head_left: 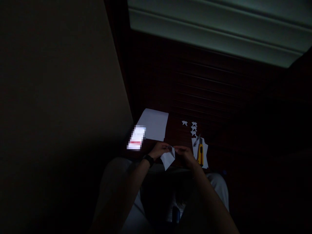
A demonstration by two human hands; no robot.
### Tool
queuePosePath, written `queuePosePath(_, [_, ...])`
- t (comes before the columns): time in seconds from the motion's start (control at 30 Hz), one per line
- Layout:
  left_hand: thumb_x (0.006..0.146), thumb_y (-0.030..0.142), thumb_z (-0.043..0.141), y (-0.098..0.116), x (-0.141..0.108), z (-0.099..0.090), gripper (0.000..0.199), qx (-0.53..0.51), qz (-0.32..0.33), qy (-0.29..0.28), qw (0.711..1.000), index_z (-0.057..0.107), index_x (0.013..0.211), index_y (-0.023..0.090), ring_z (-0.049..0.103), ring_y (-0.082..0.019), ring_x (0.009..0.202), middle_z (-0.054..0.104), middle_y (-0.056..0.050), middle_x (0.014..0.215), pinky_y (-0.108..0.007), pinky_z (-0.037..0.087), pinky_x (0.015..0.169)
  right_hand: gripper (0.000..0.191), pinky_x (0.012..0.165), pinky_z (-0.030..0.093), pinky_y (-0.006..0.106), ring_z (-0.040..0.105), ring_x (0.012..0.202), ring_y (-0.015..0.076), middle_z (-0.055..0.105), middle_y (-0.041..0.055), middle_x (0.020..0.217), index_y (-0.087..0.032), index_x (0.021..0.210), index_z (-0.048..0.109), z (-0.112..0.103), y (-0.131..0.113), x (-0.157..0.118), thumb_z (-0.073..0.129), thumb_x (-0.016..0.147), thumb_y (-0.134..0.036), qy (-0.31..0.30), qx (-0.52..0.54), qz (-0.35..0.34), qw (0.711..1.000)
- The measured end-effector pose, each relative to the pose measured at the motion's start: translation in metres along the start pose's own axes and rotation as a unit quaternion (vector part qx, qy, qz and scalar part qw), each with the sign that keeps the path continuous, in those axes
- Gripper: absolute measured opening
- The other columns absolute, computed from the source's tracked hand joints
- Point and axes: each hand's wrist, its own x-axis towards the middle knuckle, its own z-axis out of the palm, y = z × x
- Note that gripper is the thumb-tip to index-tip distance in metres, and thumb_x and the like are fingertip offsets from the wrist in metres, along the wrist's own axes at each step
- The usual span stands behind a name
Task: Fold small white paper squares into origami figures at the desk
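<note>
The left hand (160, 149) has its fingers clamped on the folded paper (168, 160) above the surface's (176, 131) near edge, seemingly steadying it; the right hand (187, 155) is at its right side, grip unclear. Rightward, a yellow cutter (200, 153) lies on paper sheets (206, 155), perhaps weighting them; leftward, the phone's (136, 138) blurred screen is unreadable.

Two hands at a folded paper (168, 160) in dim light.
The left hand (159, 149), a dark band (149, 160) at its wrist, grips the paper; the right hand (186, 154) meets its upper edge with the fingertips. A bright blurred screen (136, 138) lies at a white sheet (156, 125); to the right, small paper shapes (194, 124), and a yellow cutter (200, 155) on loose sheets (205, 152).
</note>
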Motion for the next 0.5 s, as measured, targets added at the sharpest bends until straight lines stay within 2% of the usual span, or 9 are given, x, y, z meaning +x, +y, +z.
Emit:
queuePosePath(0.17, [0.063,0.026,0.071,-0.0009,0.0010,0.0000,0.031,0.002,0.002,0.008,1.000,0.069,0.088,0.009,0.061,-0.017,0.067,0.069,-0.011,0.081,-0.024,0.043,0.060,0.029,0.073,0.044,0.032,0.061,0.075,0.0187,0.069,0.0047,0.082,-0.017,0.089,0.070,-0.0001,0.0016,0.0011,0.074,0.061,-0.026,0.001,-0.011,-0.008,1.000])
queuePosePath(0.33, [0.066,0.025,0.068,-0.0008,0.0007,-0.0003,0.035,0.003,0.012,0.005,1.000,0.068,0.097,0.009,0.061,-0.016,0.068,0.069,-0.010,0.083,-0.024,0.042,0.060,0.032,0.067,0.044,0.027,0.058,0.068,0.0142,0.065,-0.0011,0.074,-0.022,0.090,0.066,0.0021,-0.0016,-0.0005,0.075,0.060,-0.024,0.005,-0.014,-0.019,1.000])
queuePosePath(0.5, [0.066,0.024,0.067,0.0013,-0.0005,-0.0009,0.039,0.006,0.018,0.004,1.000,0.066,0.103,0.011,0.060,-0.016,0.067,0.070,-0.010,0.085,-0.023,0.040,0.058,0.032,0.059,0.045,0.027,0.058,0.063,0.0145,0.062,-0.0028,0.071,-0.024,0.088,0.061,0.0066,-0.0008,-0.0025,0.075,0.059,-0.026,0.002,-0.015,-0.003,1.000])
